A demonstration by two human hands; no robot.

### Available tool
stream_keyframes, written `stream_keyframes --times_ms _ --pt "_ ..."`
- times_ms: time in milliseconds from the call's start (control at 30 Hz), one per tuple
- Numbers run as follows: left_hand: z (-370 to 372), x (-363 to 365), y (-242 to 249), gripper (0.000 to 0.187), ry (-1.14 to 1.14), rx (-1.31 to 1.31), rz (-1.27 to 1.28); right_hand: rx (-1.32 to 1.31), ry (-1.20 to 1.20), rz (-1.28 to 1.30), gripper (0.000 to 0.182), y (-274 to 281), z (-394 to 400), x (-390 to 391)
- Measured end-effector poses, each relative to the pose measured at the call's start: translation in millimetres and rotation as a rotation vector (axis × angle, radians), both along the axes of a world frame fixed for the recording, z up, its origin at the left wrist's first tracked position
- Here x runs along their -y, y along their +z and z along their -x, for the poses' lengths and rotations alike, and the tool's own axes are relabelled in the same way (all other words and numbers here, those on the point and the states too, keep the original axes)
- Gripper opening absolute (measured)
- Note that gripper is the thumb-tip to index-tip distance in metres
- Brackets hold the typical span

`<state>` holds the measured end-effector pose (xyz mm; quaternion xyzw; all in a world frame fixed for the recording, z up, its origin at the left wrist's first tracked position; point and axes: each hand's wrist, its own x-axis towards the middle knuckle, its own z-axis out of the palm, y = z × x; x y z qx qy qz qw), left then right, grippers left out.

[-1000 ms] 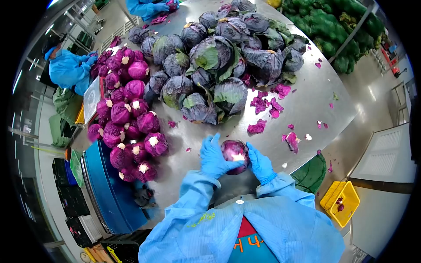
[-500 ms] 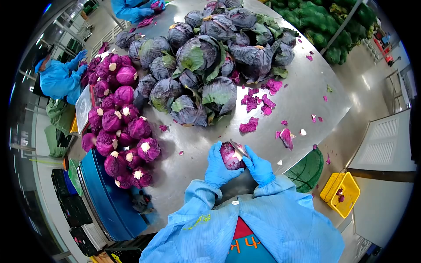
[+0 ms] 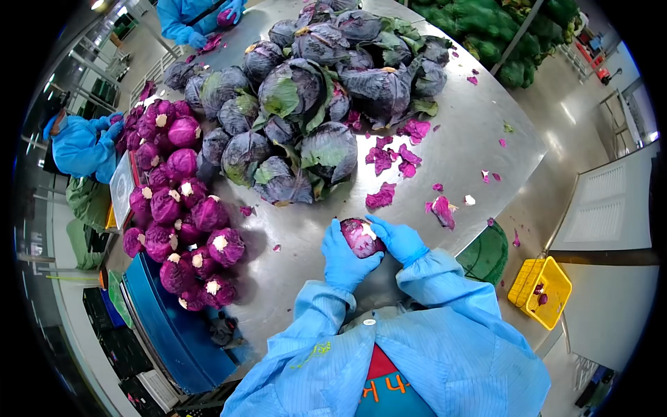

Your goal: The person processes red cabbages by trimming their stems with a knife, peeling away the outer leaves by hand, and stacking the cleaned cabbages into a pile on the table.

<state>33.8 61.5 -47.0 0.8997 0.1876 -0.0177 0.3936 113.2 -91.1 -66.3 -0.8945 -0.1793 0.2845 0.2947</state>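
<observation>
1. Grip, head view: a purple cabbage [image 3: 363,241] is grasped by the left hand [image 3: 342,258] over the near part of the bench [image 3: 272,281]; its right side is met by the right hand [image 3: 401,241], though whether anything is clasped there cannot be told.
2. Should the left hold slacken under pressure from the right, the cabbage could be spun loose.
3. By a bump, trimmed cabbages [image 3: 167,206] piled at left could be set rolling.

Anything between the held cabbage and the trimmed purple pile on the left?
Only the left hand, cupping the cabbage from the left; past it, nothing bulky, just metal tabletop with small leaf scraps before the purple pile.
</observation>
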Motion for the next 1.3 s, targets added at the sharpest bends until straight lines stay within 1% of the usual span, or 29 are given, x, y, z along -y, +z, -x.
stream_keyframes --times_ms 67,100,133,167,200,233,267,300,333,367,433,533,600,667,767,867,900,933,1000,1033,1100,1133,1200,1233,1267,1300 --pt "-3 2 3 0.123 0.017 -0.006 0.007 0.004 0.011 0.061 0.051 5 -7 -1" --pt "-4 3 2 0.121 0.03 -0.015 -0.03 0.006 0.016 0.089 0.051 9 -12 -3" --pt "-2 4 3 0.12 -0.014 0.024 -0.046 0.029 -0.051 0.099 0.051 -12 -25 3" --pt "1 5 4 0.119 -0.056 0.062 -0.062 0.052 -0.116 0.11 0.052 -51 -43 14" --pt "3 8 4 0.118 -0.099 0.108 -0.072 0.083 -0.183 0.125 0.054 -72 -55 29" --pt "7 7 1 0.118 -0.1 0.15 -0.083 -0.046 -0.307 -0.084 0.054 -63 -55 39" --pt "6 -5 -5 0.119 -0.081 0.201 -0.007 -0.179 -0.412 -0.308 0.056 -56 -57 38" --pt "14 -16 -16 0.119 -0.055 0.228 0.087 -0.216 -0.484 -0.398 0.055 -52 -52 34" --pt "31 -23 -26 0.12 -0.03 0.233 0.182 -0.214 -0.431 -0.324 0.054 -41 -32 31" --pt "37 -30 -37 0.123 -0.065 0.263 0.165 -0.201 -0.382 -0.261 0.053 -26 -16 27" --pt "42 -37 -33 0.124 -0.09 0.256 0.181 -0.124 -0.295 -0.17 0.05 -16 1 11" --pt "40 -34 -32 0.126 -0.067 0.205 0.236 0.191 0.038 -0.127 0.046 -19 21 17" --pt "36 -32 -34 0.126 -0.044 0.179 0.256 0.138 0.126 -0.097 0.044 -17 22 19" --pt "32 -32 -30 0.121 -0.044 0.191 0.255 0.12 0.179 -0.111 0.044 -14 17 18" --pt "31 -29 -25 0.118 -0.057 0.175 0.187 0.076 0.234 -0.139 0.041 -19 6 19" --pt "26 -26 -18 0.119 -0.062 0.166 0.117 0.227 0.237 -0.111 0.045 -22 0 15" --pt "27 -22 -22 0.121 -0.038 0.199 0.123 0.254 0.22 -0.093 0.045 -20 -1 12" --pt "27 -19 -23 0.123 -0.03 0.181 0.076 0.282 0.203 -0.074 0.044 -16 0 10" --pt "26 -13 -27 0.125 0.009 0.167 0.002 0.331 0.168 -0.013 0.043 -17 3 4" --pt "27 -14 -25 0.126 0.033 0.153 0.009 0.349 0.137 0.031 0.043 -16 4 0" --pt "26 -11 -21 0.127 0.057 0.125 0.047 0.339 0.177 0.144 0.042 -12 2 -6" --pt "26 -9 -18 0.125 0.076 0.116 0.009 0.331 0.188 0.209 0.042 -11 3 -5" --pt "25 -3 -13 0.12 0.085 0.095 -0.053 0.335 0.156 0.219 0.042 -18 3 -9" --pt "25 -1 -13 0.12 0.088 0.12 -0.016 0.338 0.128 0.235 0.042 -23 4 -7" --pt "26 0 -13 0.12 0.087 0.144 0.028 0.437 0.169 0.128 0.045 -27 9 -2" --pt "27 0 -11 0.118 0.081 0.163 -0.003 0.334 0.081 0.129 0.042 -21 10 -1"
